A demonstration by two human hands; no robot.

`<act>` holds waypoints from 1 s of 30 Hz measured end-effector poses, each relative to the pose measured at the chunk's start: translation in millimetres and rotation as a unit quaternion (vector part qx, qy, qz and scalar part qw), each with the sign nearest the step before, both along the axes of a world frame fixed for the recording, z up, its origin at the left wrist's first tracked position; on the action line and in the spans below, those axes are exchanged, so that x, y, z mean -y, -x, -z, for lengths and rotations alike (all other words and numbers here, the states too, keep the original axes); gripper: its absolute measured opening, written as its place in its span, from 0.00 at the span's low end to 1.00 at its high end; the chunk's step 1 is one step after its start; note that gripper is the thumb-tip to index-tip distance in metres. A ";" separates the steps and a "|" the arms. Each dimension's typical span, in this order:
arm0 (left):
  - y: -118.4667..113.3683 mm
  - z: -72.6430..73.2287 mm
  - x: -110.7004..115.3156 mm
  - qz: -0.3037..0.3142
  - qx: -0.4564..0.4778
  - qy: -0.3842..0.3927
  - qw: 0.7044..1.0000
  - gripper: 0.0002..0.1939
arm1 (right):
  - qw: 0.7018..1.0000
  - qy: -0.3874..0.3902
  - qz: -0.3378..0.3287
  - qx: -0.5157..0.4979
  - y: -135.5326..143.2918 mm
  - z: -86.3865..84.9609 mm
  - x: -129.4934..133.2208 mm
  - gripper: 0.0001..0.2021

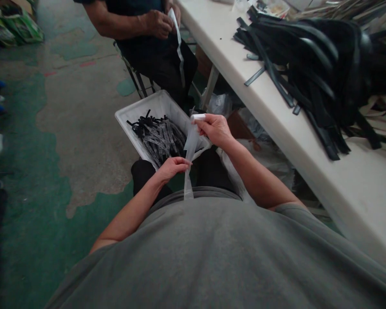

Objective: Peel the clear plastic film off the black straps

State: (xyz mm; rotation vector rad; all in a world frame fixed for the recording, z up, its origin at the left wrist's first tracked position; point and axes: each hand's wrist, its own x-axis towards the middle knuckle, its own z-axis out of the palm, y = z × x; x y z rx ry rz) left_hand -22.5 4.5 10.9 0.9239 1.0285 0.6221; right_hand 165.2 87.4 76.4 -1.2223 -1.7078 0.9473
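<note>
My right hand (215,128) is closed on a small white roll-like piece (197,116) near the right end of the bin. From there a translucent white strip (191,143) hangs toward my lap. Lower down, my left hand (175,167) pinches that strip between thumb and fingertips. Its tail (188,189) lies against my waist. Just beyond my hands stands a white plastic bin (128,115), which holds many short grey-and-black strips (164,137). Whether the roll and strip are one piece I cannot tell.
To the right runs a long white table (225,56) bearing a heap of black straps (324,64). A seated co-worker's hands (159,23) hold a white strip (179,47) ahead. Plastic bags (220,103) lie under the table. Green bags (17,25) lie at the far left.
</note>
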 end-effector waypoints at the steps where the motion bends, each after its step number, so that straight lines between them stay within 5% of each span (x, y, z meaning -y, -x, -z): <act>1: 1.3 1.7 0.3 0.004 -0.005 -0.009 1.000 0.13 | 1.000 0.000 0.003 -0.004 -1.1 0.0 -3.2 0.12; 7: 3.6 11.3 -2.3 0.037 -0.071 -0.085 0.993 0.05 | 0.999 0.016 0.003 -0.032 -0.2 5.3 -18.2 0.10; 11: 4.1 14.1 -2.8 0.053 -0.082 -0.084 0.992 0.08 | 1.000 0.001 0.008 -0.022 3.7 -0.8 -15.8 0.11; 17: -4.1 -6.0 -5.0 -0.039 0.047 -0.063 0.996 0.23 | 0.994 -0.015 -0.016 0.103 12.4 -11.2 3.9 0.11; 22: -24.1 -18.4 -8.6 -0.109 0.028 -0.070 0.991 0.19 | 0.983 -0.044 -0.001 0.177 19.1 -7.8 12.8 0.12; 30: -24.3 2.8 -9.8 -0.079 -0.009 -0.053 0.995 0.10 | 0.982 -0.103 0.004 0.161 18.7 -22.8 19.2 0.12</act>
